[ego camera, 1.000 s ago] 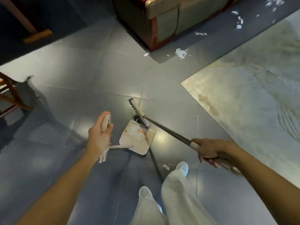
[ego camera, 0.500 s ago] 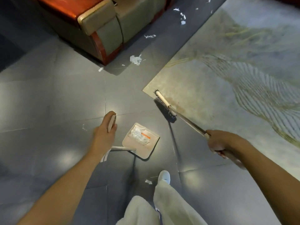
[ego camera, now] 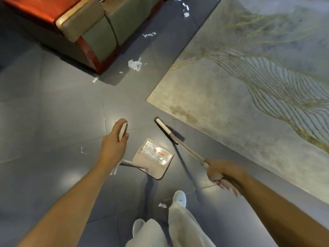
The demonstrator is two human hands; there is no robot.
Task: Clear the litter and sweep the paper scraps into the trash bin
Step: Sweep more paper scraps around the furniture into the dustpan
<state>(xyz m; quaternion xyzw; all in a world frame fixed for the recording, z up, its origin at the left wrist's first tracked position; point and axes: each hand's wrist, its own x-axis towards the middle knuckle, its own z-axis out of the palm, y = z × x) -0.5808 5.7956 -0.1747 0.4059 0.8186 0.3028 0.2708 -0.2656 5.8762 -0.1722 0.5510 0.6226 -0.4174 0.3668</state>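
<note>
Left hand [ego camera: 114,145] grips the handle top of the dustpan [ego camera: 154,157], which sits at floor level just beyond my feet, some paper already in it. Right hand [ego camera: 219,171] is closed round the shaft of the broom [ego camera: 167,130], its head near the rug [ego camera: 231,122] corner. Scraps [ego camera: 135,64] lie far, beside the sofa [ego camera: 85,32]; one lies by my shoe [ego camera: 179,196]. Judgement: scraps are featherlight, limp and scatter easily, so use short, gentle strokes. No bin in view.

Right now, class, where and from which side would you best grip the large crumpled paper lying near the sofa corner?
Probably pinch the crumpled paper by its raised middle folds, from above: it lies loose on the floor, apart from the sofa, its thin edges lying flat.
</note>
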